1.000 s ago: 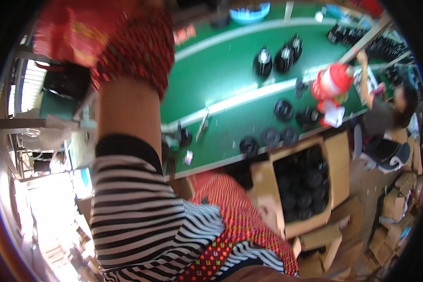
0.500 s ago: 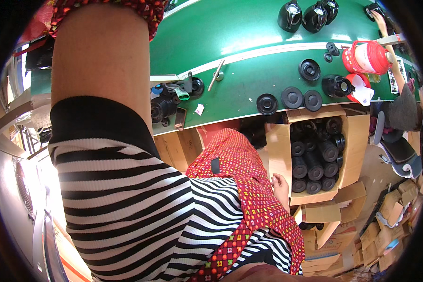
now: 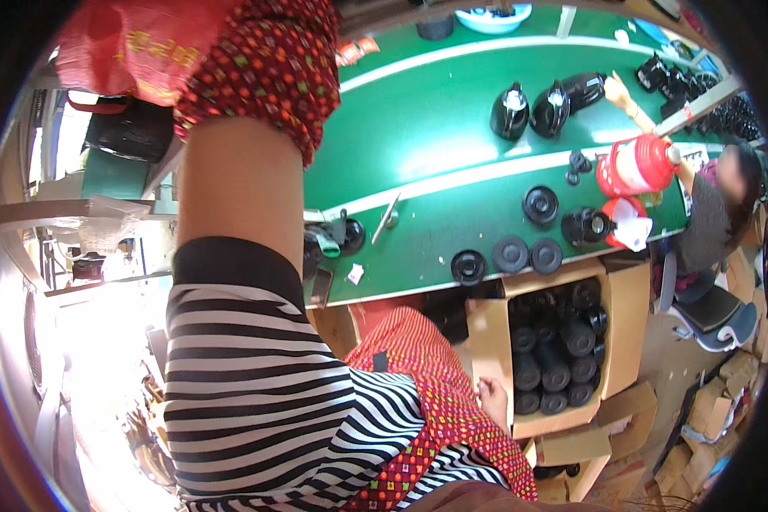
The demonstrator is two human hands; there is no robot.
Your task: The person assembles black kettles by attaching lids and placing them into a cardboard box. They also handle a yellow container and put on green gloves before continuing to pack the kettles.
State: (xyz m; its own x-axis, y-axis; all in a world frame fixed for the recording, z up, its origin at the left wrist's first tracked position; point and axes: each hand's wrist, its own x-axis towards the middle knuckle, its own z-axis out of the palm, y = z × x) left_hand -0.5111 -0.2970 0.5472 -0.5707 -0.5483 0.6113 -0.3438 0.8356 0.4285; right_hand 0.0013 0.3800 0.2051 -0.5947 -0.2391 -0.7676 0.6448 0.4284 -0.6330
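Note:
My left arm, in a striped sleeve and a red patterned sleeve cover, reaches up past the top edge, so the hand is out of sight. Beside that cover hangs a red plastic bag. My right hand is low by my red patterned apron, its fingers loosely bent and apart, holding nothing I can see. It is nearest to the flap of an open cardboard box packed with black cylindrical flasks. Black round lids lie along the bench edge above the box.
On the green bench stand black jugs, a red-and-white jug and a black flask body. A co-worker's hand is at a jug lying on its side. A chair and cardboard boxes are at right.
The view has shifted upward, bringing the red bag and more of the far bench into sight. The co-worker's hand is now at the jugs. My right hand stays near the box flap.

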